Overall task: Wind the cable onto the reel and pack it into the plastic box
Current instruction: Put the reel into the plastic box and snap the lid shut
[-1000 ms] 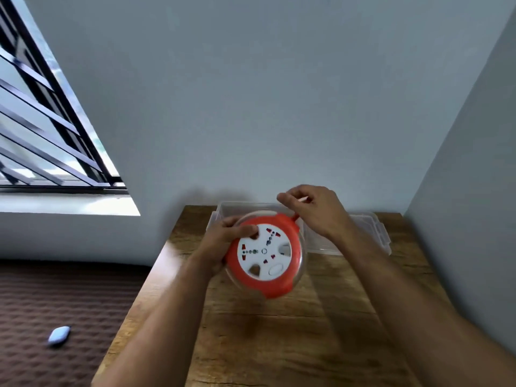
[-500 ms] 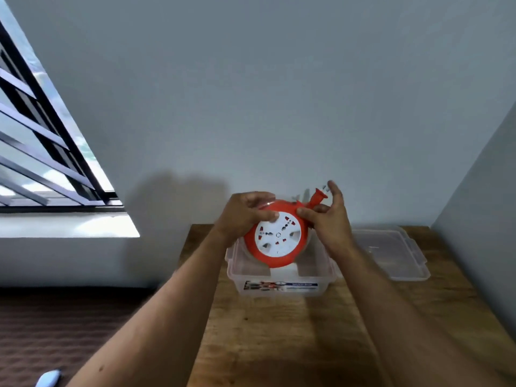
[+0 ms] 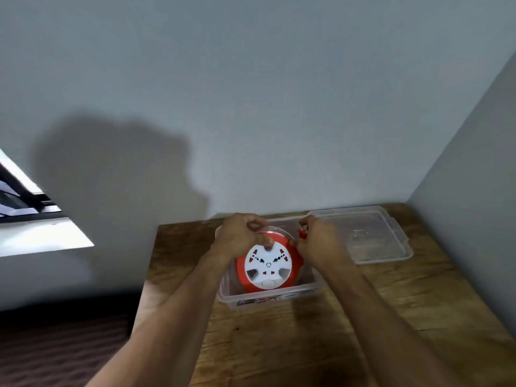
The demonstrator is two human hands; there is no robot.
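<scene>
The orange cable reel, with a white socket face and a clear outer rim, sits tilted inside the clear plastic box on the wooden table. My left hand grips the reel's upper left rim, thumb on the white face. My right hand holds its upper right side, fingers around the small orange plug. The wound cable itself is mostly hidden by the reel's rim and my hands.
The box's clear lid lies flat on the table to the right of the box, near the grey side wall. The back wall stands right behind the box. A window is at the left, dark floor below.
Both hands have lowered the reel from above the box down into it. The view has tipped down and closer over the table.
</scene>
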